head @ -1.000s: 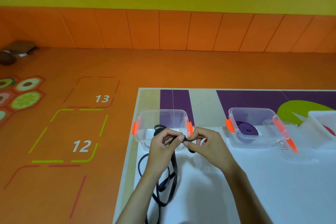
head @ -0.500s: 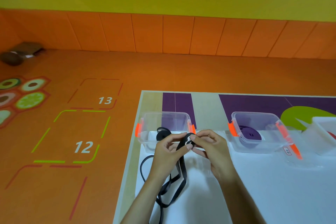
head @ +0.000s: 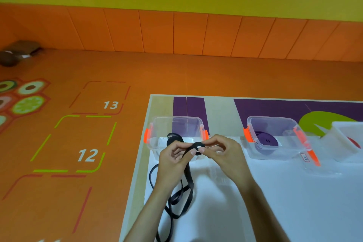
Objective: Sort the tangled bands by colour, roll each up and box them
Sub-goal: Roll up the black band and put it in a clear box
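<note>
Both forearms are entering from the lower edge and converging toward the centre. The left forearm (head: 146,214) is angling up and to the right. The right forearm (head: 263,210) is angling up and to the left. The left hand (head: 172,161) is showing its back to the camera, fingers curled, with thumb and forefinger pinching the black band (head: 198,146) beside its small coil. The right hand (head: 225,155) is sitting just beside it, fingers curled, its fingertips (head: 202,150) pinching the coil from the opposite side. The two hands are nearly touching at the fingertips. Both wrists are staying in line with their forearms.
</note>
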